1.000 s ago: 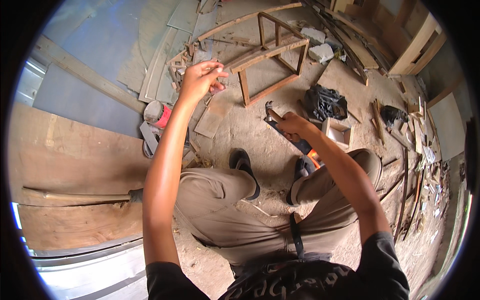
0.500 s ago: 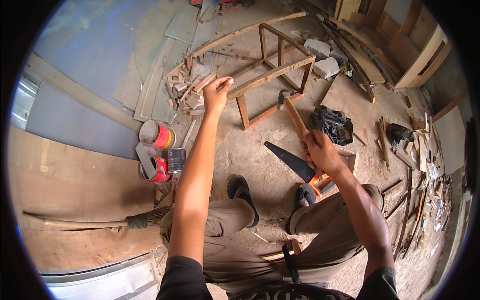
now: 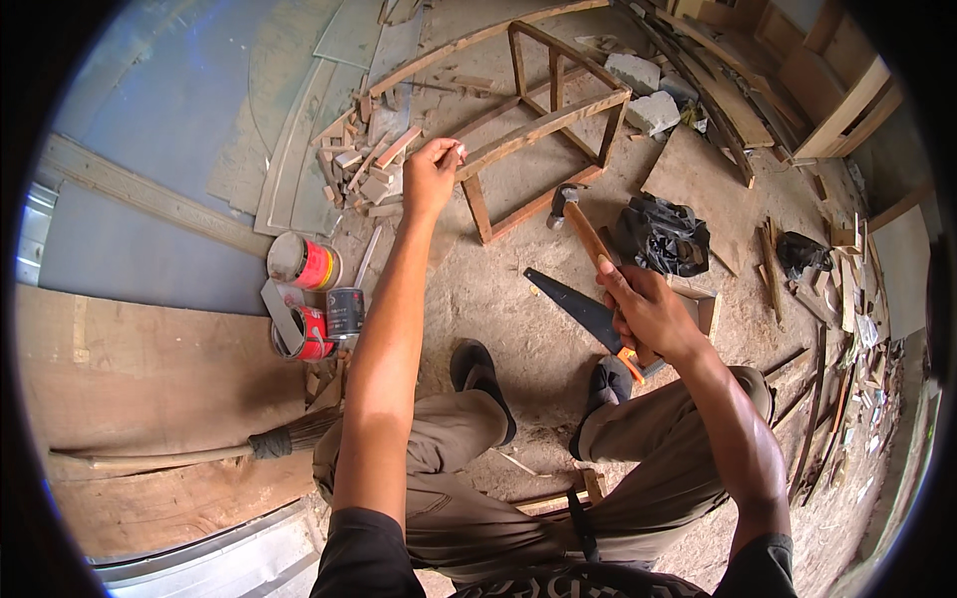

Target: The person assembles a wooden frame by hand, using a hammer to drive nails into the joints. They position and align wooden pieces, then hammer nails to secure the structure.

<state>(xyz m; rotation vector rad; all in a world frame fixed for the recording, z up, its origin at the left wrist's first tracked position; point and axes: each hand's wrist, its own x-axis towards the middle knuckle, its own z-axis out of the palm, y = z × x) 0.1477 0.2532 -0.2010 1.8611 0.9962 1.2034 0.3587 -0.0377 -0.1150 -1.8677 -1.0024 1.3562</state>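
Holding the hammer point(image 3: 584, 231) by its handle, the right hand point(image 3: 648, 309) is near the saw point(image 3: 578, 306); beside one end of the wooden frame point(image 3: 546, 129) on the floor point(image 3: 478, 299), the left hand point(image 3: 432, 177) has its fingers narrow, and I cannot tell if they hold something

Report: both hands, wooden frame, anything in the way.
Right hand holding hammer. Left hand curled at near corner of wooden frame; anything pinched too small to tell. Saw on floor near right shoe, possible trip hazard.
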